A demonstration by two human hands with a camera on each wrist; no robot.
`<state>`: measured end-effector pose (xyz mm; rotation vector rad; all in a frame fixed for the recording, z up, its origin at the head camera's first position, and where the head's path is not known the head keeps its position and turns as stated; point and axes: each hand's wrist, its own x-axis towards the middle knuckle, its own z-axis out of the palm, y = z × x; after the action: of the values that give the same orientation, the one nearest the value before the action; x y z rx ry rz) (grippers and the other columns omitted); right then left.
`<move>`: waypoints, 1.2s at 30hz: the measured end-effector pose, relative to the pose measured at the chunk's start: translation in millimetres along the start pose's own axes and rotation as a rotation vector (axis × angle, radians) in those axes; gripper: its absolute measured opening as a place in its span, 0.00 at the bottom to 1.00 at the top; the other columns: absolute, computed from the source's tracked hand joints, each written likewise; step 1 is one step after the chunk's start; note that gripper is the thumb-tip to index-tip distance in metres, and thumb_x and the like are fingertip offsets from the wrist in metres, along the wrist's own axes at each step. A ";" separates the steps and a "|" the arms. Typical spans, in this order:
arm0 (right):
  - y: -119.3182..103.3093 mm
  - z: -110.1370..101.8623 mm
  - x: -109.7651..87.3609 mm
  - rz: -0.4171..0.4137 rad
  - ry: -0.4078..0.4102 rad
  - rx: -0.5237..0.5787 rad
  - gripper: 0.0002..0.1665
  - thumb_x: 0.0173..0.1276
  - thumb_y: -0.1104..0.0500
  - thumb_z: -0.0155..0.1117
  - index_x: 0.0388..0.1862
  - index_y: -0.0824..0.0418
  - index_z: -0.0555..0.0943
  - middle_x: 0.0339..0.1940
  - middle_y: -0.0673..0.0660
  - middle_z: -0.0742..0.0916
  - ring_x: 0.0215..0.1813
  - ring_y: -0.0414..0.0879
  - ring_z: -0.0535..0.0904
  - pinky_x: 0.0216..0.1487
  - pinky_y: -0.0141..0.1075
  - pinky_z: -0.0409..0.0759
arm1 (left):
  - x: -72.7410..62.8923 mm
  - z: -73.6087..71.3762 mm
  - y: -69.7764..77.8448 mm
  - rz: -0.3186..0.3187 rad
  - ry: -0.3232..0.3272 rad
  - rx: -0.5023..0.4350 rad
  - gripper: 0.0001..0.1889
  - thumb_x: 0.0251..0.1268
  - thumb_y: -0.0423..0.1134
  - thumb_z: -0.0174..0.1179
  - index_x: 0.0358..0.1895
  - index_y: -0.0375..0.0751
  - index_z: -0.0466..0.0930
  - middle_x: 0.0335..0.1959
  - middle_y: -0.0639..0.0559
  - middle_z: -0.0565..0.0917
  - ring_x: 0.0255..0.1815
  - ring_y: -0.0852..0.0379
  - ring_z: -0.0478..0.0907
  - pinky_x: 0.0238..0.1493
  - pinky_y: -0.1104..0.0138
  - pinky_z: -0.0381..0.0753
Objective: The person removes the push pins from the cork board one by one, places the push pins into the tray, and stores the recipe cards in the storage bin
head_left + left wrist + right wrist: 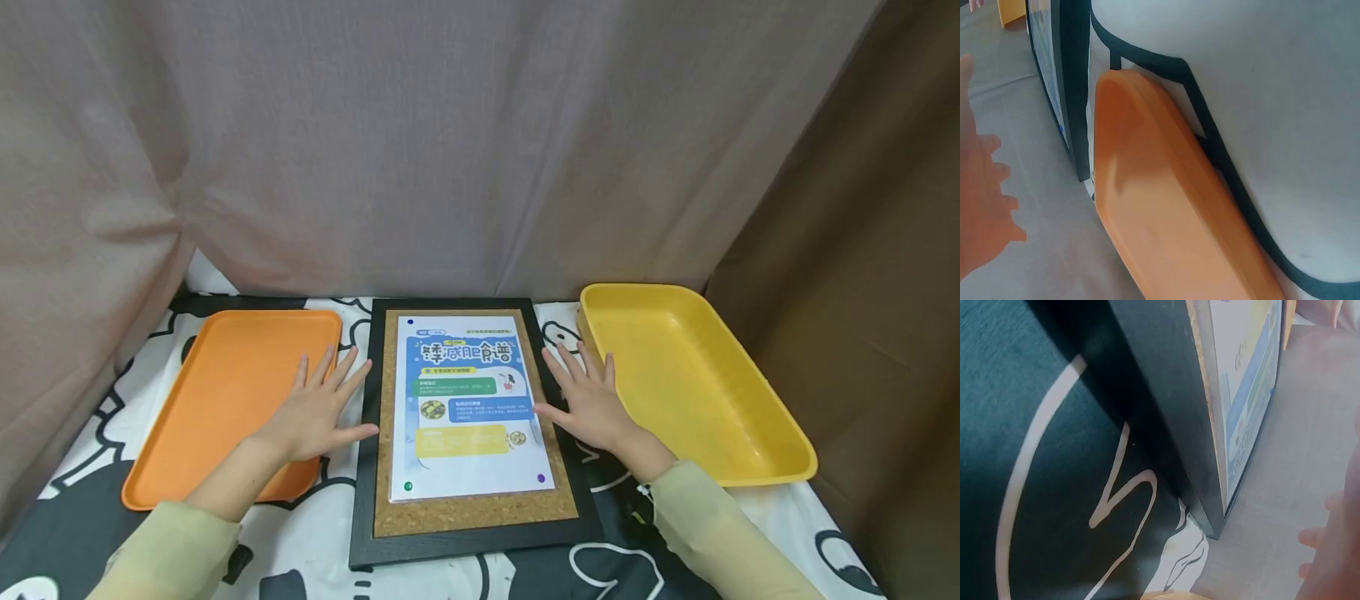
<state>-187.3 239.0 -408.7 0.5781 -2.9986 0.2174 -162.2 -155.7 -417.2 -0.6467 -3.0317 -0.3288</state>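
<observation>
A cork board (480, 518) in a black frame (480, 543) lies flat in the middle of the table. On it is a printed sheet (474, 468) with blue, green and yellow blocks, and coloured pins show at three of its corners. My left hand (318, 412), fingers spread straight, is over the right side of the orange tray (232, 375), its thumb near the frame's left edge. My right hand (592, 404), also spread, is over the frame's right side, with the yellow tray (697, 383) beyond it. Neither hand holds anything; contact cannot be told.
The trays flank the framed board, orange on the left and yellow on the right. Beneath everything is a black, white and grey patterned cloth (322, 542). A grey curtain (450, 150) hangs behind the table, and a brown curtain (862, 292) borders the right side.
</observation>
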 end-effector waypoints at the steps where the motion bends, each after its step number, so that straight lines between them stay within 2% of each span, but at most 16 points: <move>1: 0.0 -0.4 -0.1 0.001 -0.001 0.004 0.50 0.60 0.37 0.59 0.75 0.55 0.52 0.75 0.64 0.57 0.75 0.67 0.41 0.66 0.68 0.29 | -0.1 0.3 -0.1 -0.001 -0.001 0.000 0.46 0.55 0.66 0.55 0.73 0.43 0.52 0.75 0.40 0.48 0.74 0.32 0.38 0.67 0.37 0.29; 5: 0.2 -2.0 0.5 0.018 -0.005 0.057 0.47 0.64 0.40 0.57 0.75 0.57 0.51 0.75 0.64 0.57 0.75 0.66 0.42 0.66 0.67 0.30 | -0.5 0.2 0.0 -0.004 0.001 -0.005 0.46 0.55 0.66 0.55 0.73 0.43 0.53 0.75 0.39 0.48 0.74 0.32 0.38 0.67 0.37 0.30; 7: -0.1 -2.9 2.7 0.051 -0.008 0.148 0.43 0.69 0.44 0.53 0.75 0.58 0.50 0.74 0.65 0.58 0.75 0.66 0.44 0.67 0.66 0.34 | -0.5 -0.1 -0.1 -0.006 -0.002 -0.006 0.46 0.55 0.66 0.55 0.73 0.43 0.53 0.75 0.39 0.48 0.74 0.32 0.38 0.67 0.36 0.31; 9: 0.1 -3.6 6.7 0.097 -0.018 0.306 0.39 0.73 0.46 0.47 0.75 0.60 0.48 0.74 0.66 0.58 0.74 0.65 0.47 0.69 0.64 0.40 | -0.3 -0.5 -0.2 -0.009 -0.008 -0.006 0.46 0.55 0.66 0.55 0.73 0.43 0.53 0.75 0.39 0.47 0.74 0.32 0.38 0.68 0.37 0.30; 13: -1.2 -4.7 16.2 0.202 -0.074 0.708 0.36 0.77 0.45 0.32 0.76 0.61 0.43 0.74 0.69 0.55 0.73 0.66 0.52 0.68 0.60 0.55 | -0.4 -0.3 -1.1 -0.013 -0.016 -0.010 0.46 0.56 0.66 0.54 0.73 0.44 0.52 0.76 0.40 0.46 0.75 0.32 0.37 0.68 0.37 0.30; 16: -4.2 -2.3 20.1 0.264 -0.116 0.872 0.36 0.77 0.43 0.26 0.75 0.61 0.40 0.72 0.72 0.56 0.70 0.67 0.57 0.63 0.59 0.65 | -1.0 0.3 -1.7 -0.014 -0.018 -0.010 0.46 0.56 0.66 0.54 0.73 0.44 0.52 0.76 0.40 0.46 0.75 0.33 0.37 0.68 0.37 0.29; 21: -11.3 5.5 21.5 0.327 -0.159 0.931 0.38 0.76 0.40 0.22 0.75 0.60 0.39 0.70 0.73 0.59 0.68 0.66 0.60 0.60 0.57 0.69 | -2.3 1.3 -2.2 -0.014 -0.021 -0.008 0.47 0.56 0.66 0.54 0.73 0.43 0.52 0.75 0.39 0.47 0.75 0.33 0.38 0.67 0.37 0.29; 26: -13.7 9.6 25.0 0.392 -0.151 0.983 0.39 0.75 0.38 0.23 0.76 0.59 0.39 0.70 0.71 0.60 0.68 0.64 0.61 0.60 0.56 0.69 | -1.6 2.8 -1.6 -0.006 -0.014 -0.016 0.46 0.56 0.66 0.55 0.73 0.43 0.53 0.75 0.39 0.48 0.75 0.33 0.38 0.67 0.37 0.29; 33: -16.3 7.3 38.0 0.607 -0.134 1.156 0.42 0.73 0.34 0.25 0.75 0.59 0.47 0.68 0.67 0.65 0.67 0.60 0.63 0.59 0.53 0.68 | -1.2 6.1 -0.3 -0.007 -0.021 -0.009 0.46 0.56 0.67 0.54 0.73 0.44 0.53 0.75 0.40 0.48 0.75 0.34 0.39 0.68 0.37 0.32; 36: -17.8 6.1 41.6 0.676 -0.139 1.184 0.41 0.73 0.34 0.26 0.74 0.59 0.49 0.67 0.66 0.66 0.66 0.58 0.63 0.56 0.50 0.69 | -1.3 6.8 0.1 -0.006 -0.025 -0.015 0.46 0.56 0.66 0.54 0.72 0.43 0.53 0.75 0.39 0.49 0.75 0.34 0.39 0.68 0.37 0.32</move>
<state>-219.4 206.5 -408.1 -0.4651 -2.7323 2.0661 -160.8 -154.7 -423.9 -0.6473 -3.0585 -0.3472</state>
